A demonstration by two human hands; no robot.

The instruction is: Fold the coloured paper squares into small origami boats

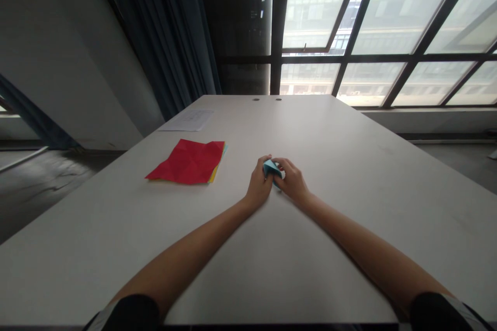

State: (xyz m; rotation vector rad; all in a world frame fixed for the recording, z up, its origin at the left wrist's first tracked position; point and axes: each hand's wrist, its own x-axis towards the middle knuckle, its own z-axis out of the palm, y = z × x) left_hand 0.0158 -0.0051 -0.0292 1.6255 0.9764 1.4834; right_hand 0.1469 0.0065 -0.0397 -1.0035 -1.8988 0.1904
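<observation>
Your fingers were closed around a small folded blue paper [272,167], pinching it from both sides. Your left hand [259,184] gripped its left side and your right hand [292,182] its right, with the fingertips of both nearly meeting around it. The blue paper sat between your hands, just over the middle of the white table [330,139]; whether it touched the surface you could not tell, as your fingers hid part of it. Your bare forearms reached in from the near edge, out of dark sleeves [134,313]. Well apart on the left lay a creased red sheet [188,162], with yellow and pale blue edges showing beneath its right side. Beyond it, near the table's left edge, lay a white printed page [189,120]. A dark blue curtain [166,25] and framed windows [314,7] stood past the far end.
</observation>
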